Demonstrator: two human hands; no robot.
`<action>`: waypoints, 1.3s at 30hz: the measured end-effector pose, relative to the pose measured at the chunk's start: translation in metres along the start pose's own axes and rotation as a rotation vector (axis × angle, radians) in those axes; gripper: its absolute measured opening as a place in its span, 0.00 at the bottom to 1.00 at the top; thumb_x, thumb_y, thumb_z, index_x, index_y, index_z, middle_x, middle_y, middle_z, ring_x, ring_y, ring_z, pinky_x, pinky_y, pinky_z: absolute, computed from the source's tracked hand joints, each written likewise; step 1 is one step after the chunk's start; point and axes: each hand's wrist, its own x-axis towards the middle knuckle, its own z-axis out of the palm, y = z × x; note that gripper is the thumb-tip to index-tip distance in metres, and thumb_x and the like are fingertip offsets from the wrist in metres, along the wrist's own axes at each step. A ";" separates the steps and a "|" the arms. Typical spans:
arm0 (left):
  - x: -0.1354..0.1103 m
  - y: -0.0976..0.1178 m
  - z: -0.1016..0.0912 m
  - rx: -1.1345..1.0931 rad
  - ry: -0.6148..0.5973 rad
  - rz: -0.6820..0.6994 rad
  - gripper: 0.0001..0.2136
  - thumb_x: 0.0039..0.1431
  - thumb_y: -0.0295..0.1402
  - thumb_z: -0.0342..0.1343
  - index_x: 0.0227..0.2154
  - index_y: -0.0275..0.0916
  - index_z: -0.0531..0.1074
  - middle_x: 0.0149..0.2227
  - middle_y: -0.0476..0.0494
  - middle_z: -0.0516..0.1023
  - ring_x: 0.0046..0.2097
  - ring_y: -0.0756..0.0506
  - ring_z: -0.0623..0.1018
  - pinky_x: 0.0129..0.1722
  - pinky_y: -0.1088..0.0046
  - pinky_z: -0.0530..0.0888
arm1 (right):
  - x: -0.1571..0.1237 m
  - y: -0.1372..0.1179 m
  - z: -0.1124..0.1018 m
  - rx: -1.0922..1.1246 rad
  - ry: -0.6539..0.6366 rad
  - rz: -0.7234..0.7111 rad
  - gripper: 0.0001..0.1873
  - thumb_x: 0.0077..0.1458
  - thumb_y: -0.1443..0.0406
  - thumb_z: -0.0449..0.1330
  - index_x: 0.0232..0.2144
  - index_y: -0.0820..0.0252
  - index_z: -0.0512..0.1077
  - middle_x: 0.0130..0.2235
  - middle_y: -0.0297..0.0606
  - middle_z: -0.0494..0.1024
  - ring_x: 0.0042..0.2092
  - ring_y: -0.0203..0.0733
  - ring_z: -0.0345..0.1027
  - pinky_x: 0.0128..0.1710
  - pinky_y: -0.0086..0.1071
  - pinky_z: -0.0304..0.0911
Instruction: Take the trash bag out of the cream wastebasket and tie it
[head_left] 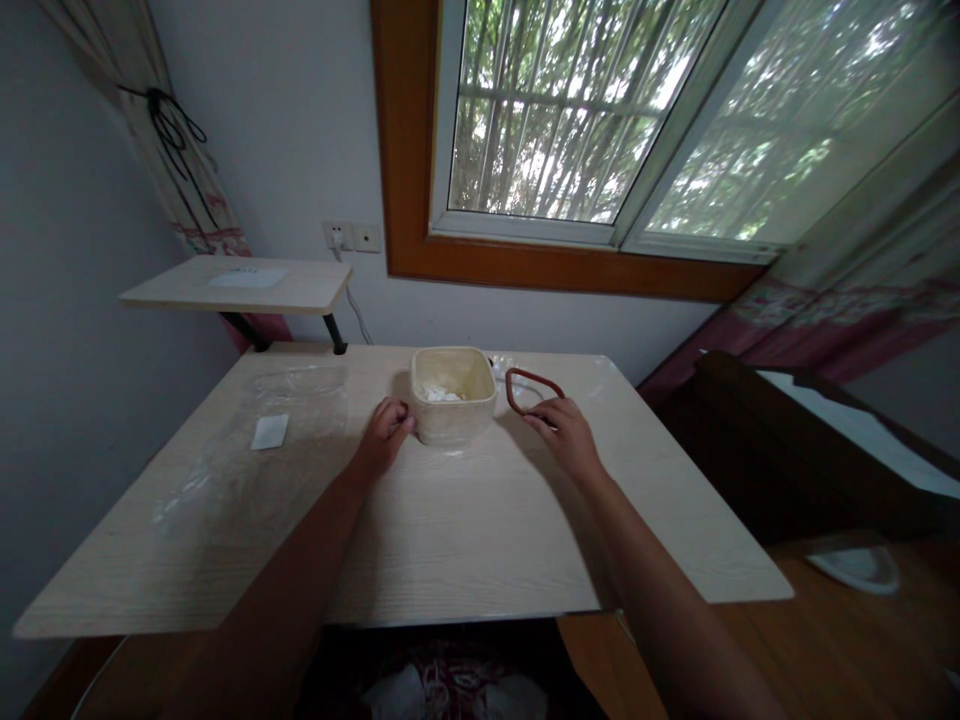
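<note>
A cream, rounded-square container (454, 423) stands upright on the table, with small white pieces (439, 394) lying inside it. My left hand (386, 432) is at the container's left side, its fingers curled in and close to the wall. Whether those fingers touch the container or hold something small is hidden. To the right of the container, my right hand (564, 432) grips a reddish-brown, rounded rectangular frame (534, 376) by its lower edge. The frame is raised and tilted above the tabletop, apart from the container.
Clear plastic sheeting (217, 480) with a white paper square (270, 432) lies on the left of the table (465, 540). Crumpled clear plastic (504, 368) is behind the frame. A raised shelf (300, 285) stands at the back left. A window is ahead.
</note>
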 end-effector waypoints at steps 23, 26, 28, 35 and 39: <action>0.000 0.001 0.002 -0.023 0.015 -0.015 0.08 0.64 0.38 0.52 0.31 0.42 0.65 0.38 0.45 0.67 0.43 0.45 0.72 0.43 0.67 0.73 | -0.038 0.021 0.014 -0.244 -0.252 -0.068 0.08 0.61 0.59 0.64 0.38 0.54 0.82 0.38 0.41 0.82 0.42 0.48 0.70 0.46 0.42 0.65; 0.000 0.001 0.002 -0.029 0.006 -0.025 0.08 0.64 0.38 0.52 0.32 0.42 0.66 0.39 0.45 0.67 0.43 0.45 0.72 0.44 0.67 0.73 | -0.039 0.020 0.013 -0.243 -0.257 -0.065 0.08 0.61 0.59 0.64 0.38 0.54 0.82 0.39 0.41 0.82 0.43 0.49 0.70 0.46 0.42 0.65; 0.000 0.002 0.002 -0.030 -0.002 -0.026 0.08 0.65 0.38 0.52 0.32 0.41 0.66 0.39 0.44 0.67 0.44 0.44 0.72 0.44 0.66 0.73 | -0.039 0.019 0.012 -0.233 -0.260 -0.059 0.09 0.61 0.59 0.64 0.39 0.53 0.82 0.39 0.41 0.82 0.43 0.49 0.70 0.47 0.43 0.65; 0.000 0.003 0.002 -0.018 -0.003 -0.015 0.08 0.64 0.39 0.52 0.31 0.42 0.65 0.38 0.45 0.67 0.42 0.45 0.72 0.43 0.67 0.73 | -0.039 0.016 0.012 -0.178 -0.261 -0.052 0.09 0.62 0.59 0.63 0.40 0.52 0.82 0.39 0.41 0.82 0.43 0.50 0.71 0.47 0.46 0.67; 0.000 0.007 0.002 0.001 0.005 -0.032 0.08 0.64 0.39 0.52 0.31 0.42 0.65 0.39 0.45 0.68 0.43 0.45 0.72 0.44 0.67 0.73 | -0.038 0.014 0.012 -0.145 -0.247 -0.043 0.09 0.62 0.60 0.62 0.39 0.52 0.82 0.39 0.41 0.82 0.43 0.50 0.71 0.47 0.46 0.67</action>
